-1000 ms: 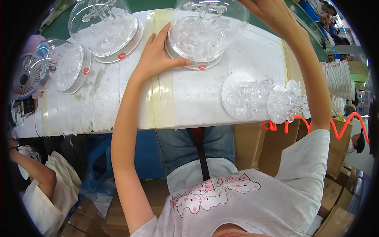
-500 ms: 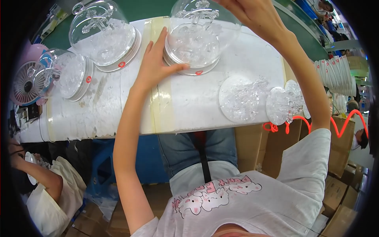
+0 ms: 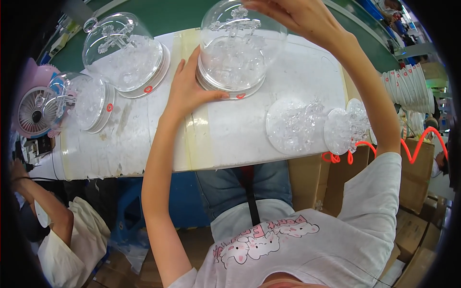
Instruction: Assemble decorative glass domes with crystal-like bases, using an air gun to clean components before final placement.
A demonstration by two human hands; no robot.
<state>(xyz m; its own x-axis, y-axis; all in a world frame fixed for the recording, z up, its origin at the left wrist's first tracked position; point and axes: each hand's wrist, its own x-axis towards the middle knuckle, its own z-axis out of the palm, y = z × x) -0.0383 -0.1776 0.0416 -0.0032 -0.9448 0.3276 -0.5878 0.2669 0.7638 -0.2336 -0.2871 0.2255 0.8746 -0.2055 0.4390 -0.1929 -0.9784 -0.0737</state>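
A clear dome stands over a clear branching ornament on a round white base with a red mark, at the far side of the bench. My left hand grips the base's left side, thumb along the front and fingers behind. Reaching over from the right, my right hand has its bent fingers at the dome's upper part; their tips are partly cut off by the upper picture edge. Two more domed pieces, a larger one and a tilted-looking one, stand to the left.
Uncovered clear ornaments on white discs sit at the bench's right. A pink fan is at far left. Stacked white discs and a red coiled hose are at right. A co-worker's arm shows lower left.
The bench and its pieces appear slightly lower in the picture, as the view has shifted. Both hands keep nearly the same places at the dome and its base.
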